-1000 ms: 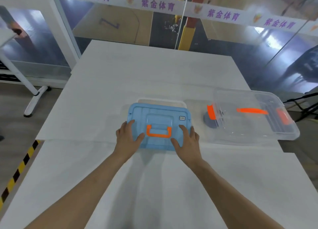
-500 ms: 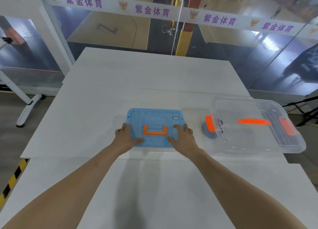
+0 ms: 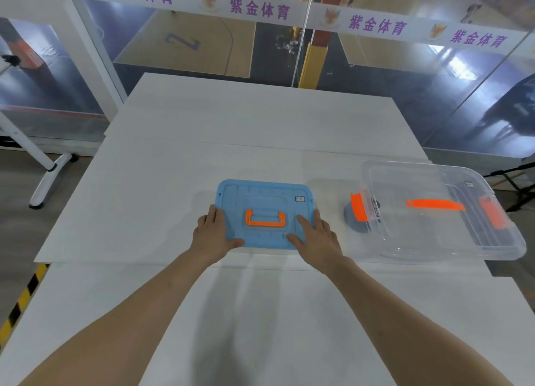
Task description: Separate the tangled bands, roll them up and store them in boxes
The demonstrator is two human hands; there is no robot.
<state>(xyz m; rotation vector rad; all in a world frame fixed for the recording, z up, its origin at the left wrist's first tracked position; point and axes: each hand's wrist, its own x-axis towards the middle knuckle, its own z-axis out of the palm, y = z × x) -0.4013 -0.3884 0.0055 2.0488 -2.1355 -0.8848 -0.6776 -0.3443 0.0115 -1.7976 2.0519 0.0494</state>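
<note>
Both hands spread flat, fingers straight: left hand (image 3: 212, 235) and right hand (image 3: 317, 236) press blue lid (image 3: 266, 200) at its left and right edges, thumbs on near edge. Orange handle (image 3: 265, 219) between them, untouched. Base under lid hidden. Grey roll (image 3: 353, 223) at clear box (image 3: 434, 240), by orange latch (image 3: 359, 207); inside or outside, cannot tell.

Risk: uneven push leaves far corners unseated, or base skids on smooth table (image 3: 173, 197).

Versus second ago: white rim beyond lid's far edge gone; lid sits square.
</note>
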